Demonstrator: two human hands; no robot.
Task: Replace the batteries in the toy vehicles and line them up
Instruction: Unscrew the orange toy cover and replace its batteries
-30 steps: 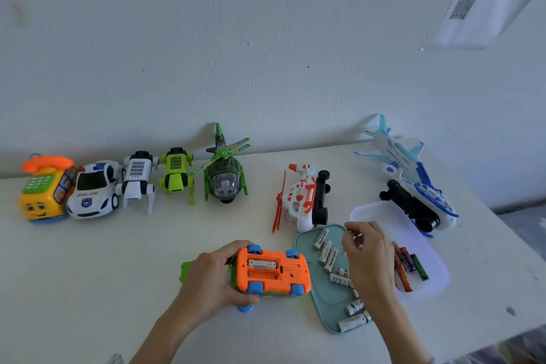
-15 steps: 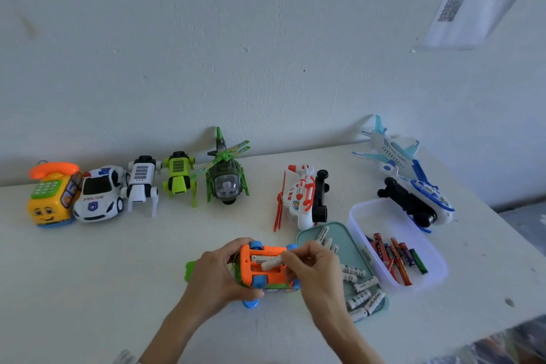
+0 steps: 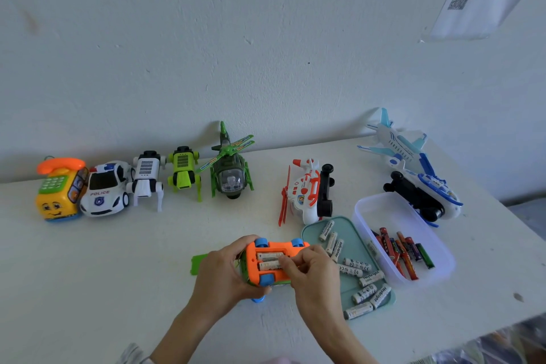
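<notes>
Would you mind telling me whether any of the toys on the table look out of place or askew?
Yes. The red-and-white helicopter lies tipped on its side, black wheels facing right, and the blue-and-white airplane by the clear tub is tipped over too, its black underside showing. The five toys lined up along the wall all stand upright.

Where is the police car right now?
In the head view, the police car stands near the left end of the row along the wall, between the yellow toy phone and the white robot dog.
</notes>
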